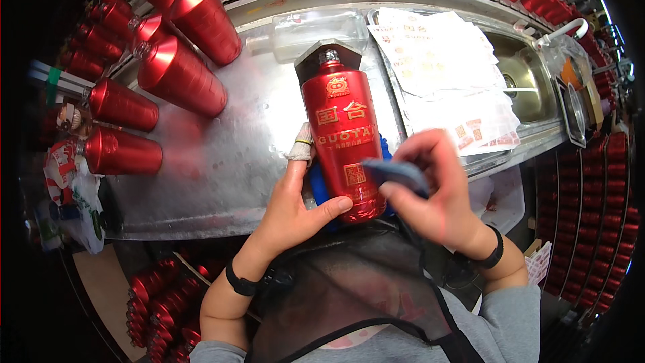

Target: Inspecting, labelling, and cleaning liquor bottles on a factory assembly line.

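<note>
A red metallic bottle (342, 151) with gold lettering lies in front of me, its clear neck pointing away. My left hand (295, 202) holds it at the lower left, thumb across its base end. One left finger wears a white wrap (301, 142) with a yellow band. My right hand (440, 191) pinches a flat blue-grey pad (403, 177), blurred by motion, at the bottle's lower right. Whether the pad touches the bottle, I cannot tell. Blue padding (321, 185) shows beneath the bottle, and a dark angular piece (308, 67) stands behind its neck.
More red bottles (183, 77) lie and stand on the metal table (181, 202) at left. Sheets of printed decals (440, 67) cover the right side, beside a sink (531, 84). A clear block-shaped container (319, 30) is behind. Bottles fill racks (591, 228) at right.
</note>
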A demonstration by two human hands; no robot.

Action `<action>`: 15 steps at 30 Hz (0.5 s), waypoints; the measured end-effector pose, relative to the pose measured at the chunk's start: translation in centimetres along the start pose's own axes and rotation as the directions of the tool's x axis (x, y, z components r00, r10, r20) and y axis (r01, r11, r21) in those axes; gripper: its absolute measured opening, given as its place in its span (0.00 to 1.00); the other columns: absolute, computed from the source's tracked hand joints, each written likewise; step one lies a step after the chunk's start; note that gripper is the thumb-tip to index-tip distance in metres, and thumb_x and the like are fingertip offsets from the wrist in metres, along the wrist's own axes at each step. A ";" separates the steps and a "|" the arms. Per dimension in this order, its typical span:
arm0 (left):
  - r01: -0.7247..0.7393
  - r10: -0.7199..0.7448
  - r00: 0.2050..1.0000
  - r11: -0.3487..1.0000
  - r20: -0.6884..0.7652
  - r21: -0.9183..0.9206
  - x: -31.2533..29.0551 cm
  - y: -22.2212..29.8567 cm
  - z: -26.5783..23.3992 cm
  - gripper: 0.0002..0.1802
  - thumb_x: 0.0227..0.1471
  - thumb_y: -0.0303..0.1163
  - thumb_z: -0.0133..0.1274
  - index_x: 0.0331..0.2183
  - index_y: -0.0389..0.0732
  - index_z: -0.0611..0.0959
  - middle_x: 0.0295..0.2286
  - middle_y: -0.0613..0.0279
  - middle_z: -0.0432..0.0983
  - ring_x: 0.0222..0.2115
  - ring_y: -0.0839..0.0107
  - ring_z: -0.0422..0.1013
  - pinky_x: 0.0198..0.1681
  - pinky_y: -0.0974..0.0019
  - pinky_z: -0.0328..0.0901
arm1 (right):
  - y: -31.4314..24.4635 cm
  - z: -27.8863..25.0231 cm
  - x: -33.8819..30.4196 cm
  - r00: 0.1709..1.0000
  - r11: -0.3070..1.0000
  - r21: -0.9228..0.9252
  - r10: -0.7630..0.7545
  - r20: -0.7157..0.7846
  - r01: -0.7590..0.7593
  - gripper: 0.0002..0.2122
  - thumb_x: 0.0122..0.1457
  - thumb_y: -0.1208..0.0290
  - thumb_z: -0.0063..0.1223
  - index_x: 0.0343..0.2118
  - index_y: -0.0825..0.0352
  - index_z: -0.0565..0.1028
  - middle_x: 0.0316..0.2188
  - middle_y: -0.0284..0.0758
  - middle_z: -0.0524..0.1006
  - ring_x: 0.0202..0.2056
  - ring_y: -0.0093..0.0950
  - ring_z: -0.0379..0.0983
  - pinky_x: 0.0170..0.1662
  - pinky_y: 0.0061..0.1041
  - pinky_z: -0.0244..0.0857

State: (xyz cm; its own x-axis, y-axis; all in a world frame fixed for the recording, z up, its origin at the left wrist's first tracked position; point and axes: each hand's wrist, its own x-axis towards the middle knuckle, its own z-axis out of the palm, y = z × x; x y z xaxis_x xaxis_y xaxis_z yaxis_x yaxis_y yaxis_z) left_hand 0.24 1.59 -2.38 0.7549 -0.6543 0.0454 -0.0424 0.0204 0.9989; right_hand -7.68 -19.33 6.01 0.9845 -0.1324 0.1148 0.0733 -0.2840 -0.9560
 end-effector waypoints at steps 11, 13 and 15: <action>0.014 -0.013 1.000 0.995 -0.015 0.103 0.0 0.8 0.2 0.60 0.48 0.39 0.68 0.67 0.32 0.46 0.62 0.42 0.58 0.64 0.55 0.55 0.65 0.59 0.51 | 0.1 -0.8 2.6 0.839 0.786 -0.308 -0.454 0.300 0.536 0.16 0.44 0.84 0.62 0.39 0.71 0.77 0.31 0.41 0.78 0.30 0.40 0.75 0.33 0.34 0.70; 0.000 0.001 1.000 0.996 -0.009 0.090 -0.3 0.6 0.4 0.60 0.48 0.39 0.68 0.67 0.32 0.46 0.61 0.41 0.58 0.64 0.54 0.55 0.65 0.59 0.51 | 0.3 -0.6 2.1 0.878 0.778 -0.408 -0.434 0.200 0.478 0.16 0.43 0.84 0.63 0.39 0.71 0.77 0.30 0.41 0.77 0.31 0.39 0.75 0.33 0.34 0.70; -0.039 0.041 0.999 0.997 -0.028 0.067 -0.2 0.5 0.2 0.60 0.48 0.39 0.67 0.67 0.32 0.46 0.62 0.42 0.58 0.64 0.55 0.55 0.65 0.59 0.50 | -0.4 -0.9 2.7 0.897 0.779 -0.454 -0.422 0.133 0.434 0.14 0.43 0.85 0.62 0.37 0.70 0.78 0.29 0.41 0.77 0.29 0.39 0.75 0.32 0.34 0.69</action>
State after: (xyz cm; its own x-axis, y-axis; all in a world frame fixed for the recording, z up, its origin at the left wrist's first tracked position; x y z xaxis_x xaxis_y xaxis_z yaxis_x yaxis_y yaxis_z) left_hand -0.07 1.58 -1.91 0.7703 -0.6319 0.0863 -0.1154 -0.0051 0.9933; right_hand -5.23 -20.41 6.92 0.8731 0.1273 0.4705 0.4117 -0.7094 -0.5721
